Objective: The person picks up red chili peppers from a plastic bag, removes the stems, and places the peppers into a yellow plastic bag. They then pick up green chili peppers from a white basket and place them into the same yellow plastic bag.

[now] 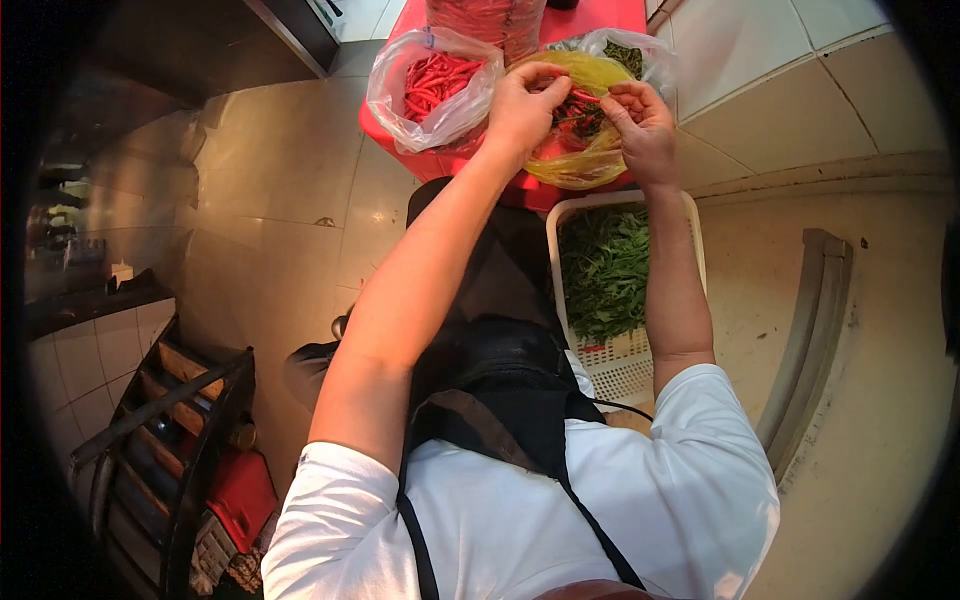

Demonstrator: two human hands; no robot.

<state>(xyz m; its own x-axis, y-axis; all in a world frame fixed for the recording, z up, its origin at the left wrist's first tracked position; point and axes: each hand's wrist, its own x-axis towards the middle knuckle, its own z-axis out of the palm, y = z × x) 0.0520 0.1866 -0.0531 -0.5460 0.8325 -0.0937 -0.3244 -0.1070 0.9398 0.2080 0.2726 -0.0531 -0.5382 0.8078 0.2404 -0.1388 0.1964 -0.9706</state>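
Note:
Over an open yellow plastic bag (pixel 570 172), my left hand (pixel 527 108) and my right hand (pixel 645 128) are close together, fingers pinched. A slim red chili pepper (pixel 586 97) spans the gap, its ends at the fingertips of both hands. Inside the yellow bag lie more red chilies (pixel 577 124) with some green stems among them. Left of my left hand stands a clear plastic bag (pixel 385 100) filled with red chilies (pixel 437 84). My fingers partly hide the chili's two ends.
The bags stand on a red table (pixel 630 14). Behind are a big clear bag of chilies (pixel 488 22) and a bag of green stems (pixel 625 57). A white basket (pixel 700 235) with green leaves sits below my right forearm. Tiled wall right; dark metal rack (pixel 165 440) lower left.

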